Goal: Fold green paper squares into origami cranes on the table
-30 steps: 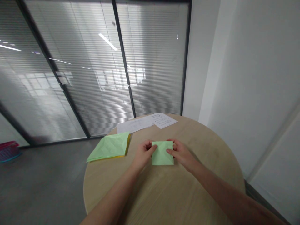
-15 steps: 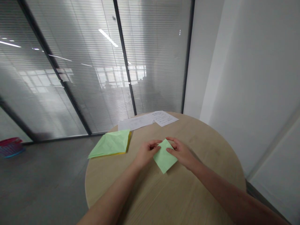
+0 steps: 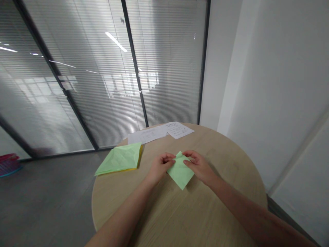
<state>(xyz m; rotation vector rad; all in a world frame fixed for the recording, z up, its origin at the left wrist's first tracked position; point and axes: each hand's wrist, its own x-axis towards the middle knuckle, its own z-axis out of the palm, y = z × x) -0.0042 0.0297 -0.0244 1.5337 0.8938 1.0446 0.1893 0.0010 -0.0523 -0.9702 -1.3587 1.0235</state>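
A light green piece of folded paper is held above the round table, one corner pointing toward me. My left hand pinches its left edge between thumb and fingers. On the opposite edge, my right hand grips the paper the same way, thumb on top. The far corner between the two hands looks slightly bent or raised. Fingers under the paper are partly hidden.
A stack of green and yellow paper sheets lies at the table's left edge. White printed sheets rest at the back. The round wooden table stands near a glass partition and a white wall. A red basket sits on the floor.
The green paper has turned slightly, its near corner shifting a little to the right. Its far corner now appears bent, and the thumbs have moved slightly up the edges.
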